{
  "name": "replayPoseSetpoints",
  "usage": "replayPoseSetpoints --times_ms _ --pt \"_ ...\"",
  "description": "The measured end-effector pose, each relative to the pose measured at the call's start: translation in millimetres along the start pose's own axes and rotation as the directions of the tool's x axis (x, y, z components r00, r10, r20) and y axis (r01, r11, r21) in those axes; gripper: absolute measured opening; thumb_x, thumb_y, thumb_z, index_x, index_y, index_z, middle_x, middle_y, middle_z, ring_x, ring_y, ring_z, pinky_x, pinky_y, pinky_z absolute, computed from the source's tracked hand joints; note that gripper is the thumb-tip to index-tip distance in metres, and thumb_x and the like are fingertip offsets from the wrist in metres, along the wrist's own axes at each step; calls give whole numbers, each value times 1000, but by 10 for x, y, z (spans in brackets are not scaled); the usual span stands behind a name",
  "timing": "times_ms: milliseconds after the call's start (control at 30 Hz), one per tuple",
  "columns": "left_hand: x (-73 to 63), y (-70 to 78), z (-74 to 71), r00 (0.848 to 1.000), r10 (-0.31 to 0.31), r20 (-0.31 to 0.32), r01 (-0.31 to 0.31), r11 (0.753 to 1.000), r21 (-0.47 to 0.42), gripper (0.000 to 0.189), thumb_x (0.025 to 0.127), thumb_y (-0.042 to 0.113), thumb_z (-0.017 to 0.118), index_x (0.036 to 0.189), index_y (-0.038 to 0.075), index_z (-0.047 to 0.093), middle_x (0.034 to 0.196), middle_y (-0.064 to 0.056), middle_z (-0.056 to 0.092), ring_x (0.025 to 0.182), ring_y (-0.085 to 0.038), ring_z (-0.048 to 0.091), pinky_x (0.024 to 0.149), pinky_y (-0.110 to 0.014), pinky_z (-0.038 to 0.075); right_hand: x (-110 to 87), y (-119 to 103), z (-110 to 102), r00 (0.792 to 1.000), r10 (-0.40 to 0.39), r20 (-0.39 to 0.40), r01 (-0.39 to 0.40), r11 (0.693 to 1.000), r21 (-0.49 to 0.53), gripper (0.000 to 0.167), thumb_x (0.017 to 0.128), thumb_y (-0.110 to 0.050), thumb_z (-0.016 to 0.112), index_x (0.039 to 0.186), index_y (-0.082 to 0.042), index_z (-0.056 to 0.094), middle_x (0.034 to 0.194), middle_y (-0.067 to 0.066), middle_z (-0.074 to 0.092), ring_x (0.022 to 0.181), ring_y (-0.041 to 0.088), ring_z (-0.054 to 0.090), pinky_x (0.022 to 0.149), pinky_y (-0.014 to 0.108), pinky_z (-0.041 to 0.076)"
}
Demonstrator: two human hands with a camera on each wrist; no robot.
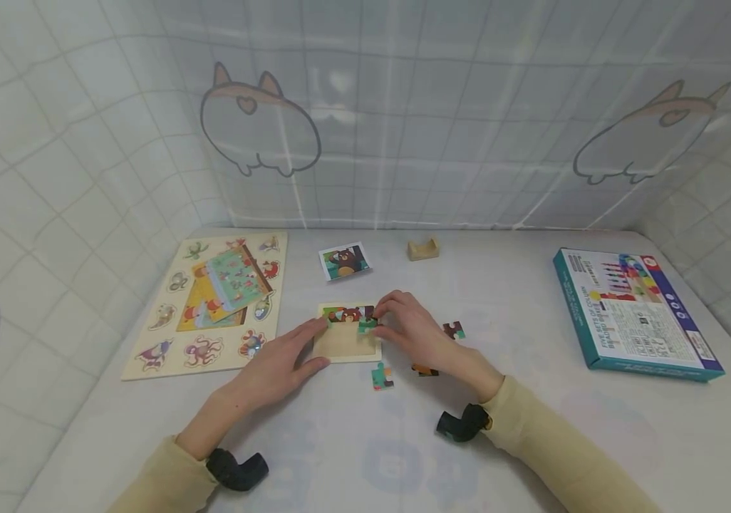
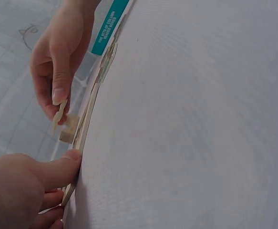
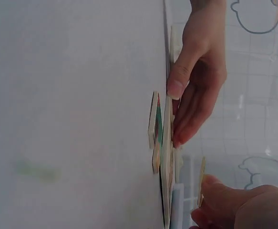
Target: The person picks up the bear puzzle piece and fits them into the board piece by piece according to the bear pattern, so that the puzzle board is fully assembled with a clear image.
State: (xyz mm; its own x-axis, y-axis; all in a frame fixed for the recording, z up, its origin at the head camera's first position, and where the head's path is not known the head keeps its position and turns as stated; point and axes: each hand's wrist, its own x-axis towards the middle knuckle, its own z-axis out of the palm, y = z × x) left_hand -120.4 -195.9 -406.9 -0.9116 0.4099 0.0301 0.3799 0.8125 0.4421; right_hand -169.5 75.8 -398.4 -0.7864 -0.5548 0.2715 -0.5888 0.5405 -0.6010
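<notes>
A small wooden puzzle tray point(image 1: 343, 343) lies on the table, its top row filled with bear-picture pieces point(image 1: 348, 313) and bare wood below. My left hand point(image 1: 285, 360) rests at the tray's left side, thumb at the near corner and extended fingers along the edge. Over the tray's right part, my right hand point(image 1: 407, 328) pinches a jigsaw piece point(image 2: 58, 116), green-faced in the head view, between thumb and fingers. Both wrist views show this piece raised above the tray. One loose jigsaw piece point(image 1: 381, 377) lies in front of the tray.
More loose pieces point(image 1: 454, 330) lie right of the tray, one partly under my right wrist. Behind stand a bear picture card point(image 1: 345, 261) and a small wooden block point(image 1: 423, 249). A large animal board point(image 1: 147, 324) sits left, a teal-edged box point(image 1: 638, 313) right.
</notes>
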Motion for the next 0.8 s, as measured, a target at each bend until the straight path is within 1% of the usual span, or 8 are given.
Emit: replayPoseSetpoints --times_ms 233,400,500,600,800 --pt "1 -7 -8 1000 -5 7 5 1000 -18 65 97 40 64 152 12 42 156 -13 43 142 -33 43 112 -51 42 109 -106 97 998 6 56 -7 1000 23 19 95 -17 70 108 -4 67 119 7 60 114 22 52 99 38 49" --pt "-1 -2 -11 1000 -16 15 17 999 -32 65 98 40 64 152 12 41 156 -13 43 142 -32 43 112 -50 42 167 -157 172 998 -21 54 20 1000 20 19 94 -18 70 107 -3 67 118 8 61 112 23 53 96 38 50" --pt "-2 2 -17 1000 -23 20 23 999 -40 66 97 40 64 152 13 41 156 -12 43 142 -32 43 112 -51 42 206 -184 221 997 -40 62 39 999 15 20 94 -19 70 106 -3 67 118 8 61 111 24 53 96 38 50" --pt "-3 4 -19 999 -26 21 27 999 -44 66 97 39 65 152 13 41 156 -13 43 142 -33 43 112 -51 42 249 -210 268 996 -43 78 42 999 4 20 95 -19 70 107 -3 68 118 8 60 111 24 53 97 37 50" --pt "-1 15 -26 999 -33 23 34 998 -55 68 97 39 65 153 11 40 156 -14 43 141 -35 44 111 -53 43 309 -226 342 994 -64 90 65 998 -15 20 95 -17 70 107 -2 67 116 9 60 108 25 53 96 37 50"
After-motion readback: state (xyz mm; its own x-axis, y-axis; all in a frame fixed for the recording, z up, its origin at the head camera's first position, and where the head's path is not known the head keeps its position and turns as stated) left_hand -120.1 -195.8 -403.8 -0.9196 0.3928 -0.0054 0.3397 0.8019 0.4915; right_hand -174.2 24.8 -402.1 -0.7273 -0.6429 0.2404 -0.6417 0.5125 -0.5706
